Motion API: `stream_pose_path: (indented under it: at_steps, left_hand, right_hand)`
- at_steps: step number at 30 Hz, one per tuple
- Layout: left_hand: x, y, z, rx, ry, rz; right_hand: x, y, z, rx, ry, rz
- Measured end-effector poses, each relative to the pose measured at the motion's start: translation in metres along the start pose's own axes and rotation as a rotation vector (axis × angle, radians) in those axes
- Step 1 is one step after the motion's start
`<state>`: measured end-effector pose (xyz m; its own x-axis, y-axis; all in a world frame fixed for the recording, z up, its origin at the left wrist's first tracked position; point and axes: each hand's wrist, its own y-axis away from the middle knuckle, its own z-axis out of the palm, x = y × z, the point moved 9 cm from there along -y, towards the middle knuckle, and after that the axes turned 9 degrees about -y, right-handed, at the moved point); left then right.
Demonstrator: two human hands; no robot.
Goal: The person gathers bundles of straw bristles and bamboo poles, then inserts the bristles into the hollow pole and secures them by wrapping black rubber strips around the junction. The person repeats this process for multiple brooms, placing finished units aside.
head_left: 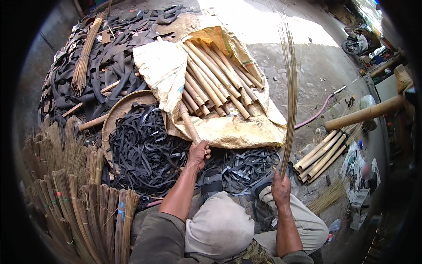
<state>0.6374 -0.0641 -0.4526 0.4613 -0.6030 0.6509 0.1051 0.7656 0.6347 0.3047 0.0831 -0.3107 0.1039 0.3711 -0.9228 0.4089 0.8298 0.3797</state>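
Observation:
My left hand (199, 154) is closed round the near end of a bamboo tube (188, 123), which slants away over the edge of a cream woven sack (237, 134). More cut bamboo tubes (211, 72) lie side by side on the opened sack. On the right, my right hand (281, 187) grips the lower end of a bundle of thin sticks (290, 97), holding it upright so the fine tips point away from me. A heap of black rubber strips (145, 149) lies near my left forearm, partly in a round woven tray (107, 136).
Several tied stick bundles (101, 211) stand at the lower left. Beyond them spreads a pile of black rubber pieces (105, 66) with another stick bundle (88, 57) on top. At right lie bamboo-handled brooms (323, 154), a thick bamboo pole (365, 116) and a pink hose (316, 112).

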Motion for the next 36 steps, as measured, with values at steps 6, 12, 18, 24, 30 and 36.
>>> stream_pose_path:
  at_steps: [6,12,18,24,30,36]
  left_hand:
    - [-0.051,0.110,-0.048,0.011,-0.846,0.006]
    - [-0.044,0.179,-0.054,-0.154,-1.503,0.250]
    - [-0.032,0.179,-0.043,-0.303,-1.624,0.325]
    - [-0.024,0.160,-0.032,-0.381,-1.611,0.355]
    - [-0.004,0.137,-0.024,-0.426,-1.364,0.315]
    - [0.006,0.116,-0.058,-0.070,-0.465,0.128]
  right_hand:
    - [-0.002,0.015,-0.029,0.076,-0.184,-0.074]
    - [-0.004,0.023,-0.066,0.220,-0.275,-0.102]
    - [-0.023,0.031,-0.124,0.363,-0.383,-0.168]
    - [-0.046,0.032,-0.158,0.392,-0.352,-0.240]
    - [-0.062,0.008,-0.127,0.218,-0.266,-0.275]
    - [-0.071,-0.009,-0.052,0.114,0.167,-0.349]
